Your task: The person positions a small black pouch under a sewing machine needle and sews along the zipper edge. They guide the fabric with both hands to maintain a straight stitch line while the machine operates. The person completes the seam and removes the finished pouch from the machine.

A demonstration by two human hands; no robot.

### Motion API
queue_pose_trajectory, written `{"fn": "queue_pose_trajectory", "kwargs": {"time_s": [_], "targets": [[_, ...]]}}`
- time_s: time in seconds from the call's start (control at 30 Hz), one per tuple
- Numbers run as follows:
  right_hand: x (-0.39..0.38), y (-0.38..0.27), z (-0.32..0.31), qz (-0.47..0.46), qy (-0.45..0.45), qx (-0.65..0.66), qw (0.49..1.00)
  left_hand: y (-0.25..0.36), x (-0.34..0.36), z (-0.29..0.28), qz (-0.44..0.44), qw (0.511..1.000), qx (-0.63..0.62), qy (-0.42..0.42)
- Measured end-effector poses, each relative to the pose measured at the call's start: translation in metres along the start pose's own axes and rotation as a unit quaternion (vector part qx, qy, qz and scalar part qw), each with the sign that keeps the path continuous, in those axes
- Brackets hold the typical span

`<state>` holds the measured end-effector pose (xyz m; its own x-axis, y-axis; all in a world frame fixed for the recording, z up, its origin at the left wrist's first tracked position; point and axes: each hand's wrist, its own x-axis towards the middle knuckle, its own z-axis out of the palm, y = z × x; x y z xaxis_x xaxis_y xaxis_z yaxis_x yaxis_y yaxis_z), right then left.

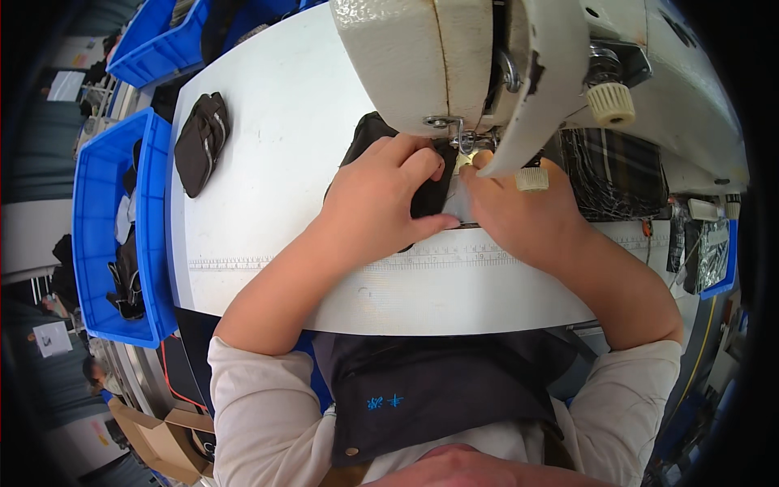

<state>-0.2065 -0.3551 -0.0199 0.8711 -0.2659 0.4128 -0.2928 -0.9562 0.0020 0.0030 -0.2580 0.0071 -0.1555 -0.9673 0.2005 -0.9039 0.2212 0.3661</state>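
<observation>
The person's left hand (377, 191) lies palm down, wrist lightly arched and back of the hand uppermost. Its fingers bend over a dark cloth piece (432, 197) while the thumb reaches sideways towards the other hand; thumb and fingers stand apart, resting on the cloth rather than closed around it. The right hand (523, 211) sits just beside it, knuckles up, fingers angled forward and inward to the presser foot (466, 146). The machine's pale curved lever (544, 77) covers part of those fingers, so whether they pinch anything cannot be told. The two hands are close but apart, with a pale patch (459, 200) showing between them.

Both forearms run up from the lower corners and converge, elbows bent and turned out, cream sleeves (261, 398) ending near the elbows. The dark cloth piece spreads under the left hand and beyond its knuckles, below the sewing machine head (406, 53), which stands directly ahead of both hands.

Well to the left of the left hand, a dark zippered pouch (201, 144) lies on the white sewing table (276, 138). Beyond the right wrist is a stack of dark fabric (621, 174). A printed ruler scale (231, 264) crosses the tabletop nearer the body than the hands.
</observation>
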Motion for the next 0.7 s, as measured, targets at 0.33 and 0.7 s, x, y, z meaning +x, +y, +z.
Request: {"fn": "queue_pose_trajectory", "kwargs": {"time_s": [0.33,0.7], "targets": [[-0.003,0.008,-0.001,0.009,-0.037,0.115,0.993,-0.004,-0.009,0.001,-0.005,1.0,-0.007,0.007],[-0.005,-0.003,0.008,-0.022,-0.025,0.098,0.995,0.008,-0.015,-0.001,-0.01,1.0,0.006,0.005]]}}
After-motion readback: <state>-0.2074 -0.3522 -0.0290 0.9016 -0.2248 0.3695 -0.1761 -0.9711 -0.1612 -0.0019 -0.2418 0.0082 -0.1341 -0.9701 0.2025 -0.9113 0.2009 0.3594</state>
